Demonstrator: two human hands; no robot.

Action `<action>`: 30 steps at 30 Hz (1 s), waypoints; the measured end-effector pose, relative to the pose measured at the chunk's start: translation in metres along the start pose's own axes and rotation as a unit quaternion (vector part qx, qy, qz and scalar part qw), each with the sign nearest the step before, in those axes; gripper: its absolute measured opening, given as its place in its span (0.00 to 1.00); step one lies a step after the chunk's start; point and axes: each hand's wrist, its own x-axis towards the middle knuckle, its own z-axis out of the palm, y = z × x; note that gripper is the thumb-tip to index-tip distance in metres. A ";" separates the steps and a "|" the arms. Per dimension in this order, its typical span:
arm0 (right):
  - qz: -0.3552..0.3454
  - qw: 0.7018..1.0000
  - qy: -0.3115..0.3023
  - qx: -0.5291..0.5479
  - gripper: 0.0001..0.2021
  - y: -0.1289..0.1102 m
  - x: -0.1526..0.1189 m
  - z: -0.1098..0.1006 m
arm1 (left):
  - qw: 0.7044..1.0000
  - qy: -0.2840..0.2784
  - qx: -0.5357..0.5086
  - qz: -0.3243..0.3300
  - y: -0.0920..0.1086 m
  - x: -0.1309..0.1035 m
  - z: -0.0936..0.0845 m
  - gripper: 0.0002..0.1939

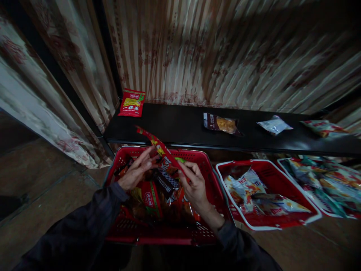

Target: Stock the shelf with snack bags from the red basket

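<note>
A red snack packet (165,149), seen nearly edge-on, is pinched at its right end by my right hand (194,186). Beside its left part is my left hand (138,169), with fingers stretched out and spread; whether they touch the packet is hard to tell. Both hands are above a red basket (166,240) holding several snack packs, among them a dark pack with a checkered edge (166,182) and a red and green packet (150,197). On the black shelf (172,124) behind, another red packet (132,102) leans upright at the left end.
Farther right on the shelf lie a brown pack (222,124), a white pack (275,125) and a colourful pack (324,128). Two more baskets with white rims (269,227) (308,192) hold packets at the right. Curtains (180,52) hang behind, and a dark post (105,45) stands left.
</note>
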 end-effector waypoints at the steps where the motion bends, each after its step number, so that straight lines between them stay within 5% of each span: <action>1: -0.058 0.997 -0.017 -0.045 0.20 -0.001 -0.003 0.000 | 0.999 -0.007 -0.030 -0.016 -0.003 -0.002 0.001 0.28; 7: -0.251 0.932 -0.156 -0.209 0.23 -0.008 -0.019 0.010 | 0.985 0.044 -0.161 -0.045 -0.020 0.000 -0.003 0.30; 14: -0.236 0.912 -0.294 -0.162 0.18 -0.013 -0.036 0.026 | 0.975 0.113 -0.157 -0.106 -0.023 0.005 -0.006 0.20; 16: -0.187 0.943 -0.260 -0.088 0.14 -0.010 -0.029 0.024 | 0.973 0.112 -0.151 -0.131 -0.026 0.004 -0.010 0.18; 19: 0.030 0.995 -0.088 0.022 0.11 -0.003 -0.006 0.014 | 0.967 0.110 -0.139 -0.183 -0.029 0.003 -0.012 0.16; 21: 0.190 0.975 0.014 0.112 0.14 0.003 0.012 0.005 | 0.963 0.101 -0.124 -0.215 -0.032 0.001 -0.009 0.15; 24: 0.325 0.913 -0.026 0.248 0.19 0.010 0.028 -0.006 | 0.959 0.076 -0.100 -0.255 -0.037 -0.004 -0.001 0.15; 26: 0.366 0.878 -0.064 0.301 0.17 0.014 0.031 -0.009 | 0.957 0.062 -0.091 -0.267 -0.041 -0.007 0.004 0.16; 30: 0.377 0.872 0.052 0.307 0.14 0.021 0.029 -0.007 | 0.961 0.028 -0.080 -0.265 -0.049 -0.009 0.009 0.17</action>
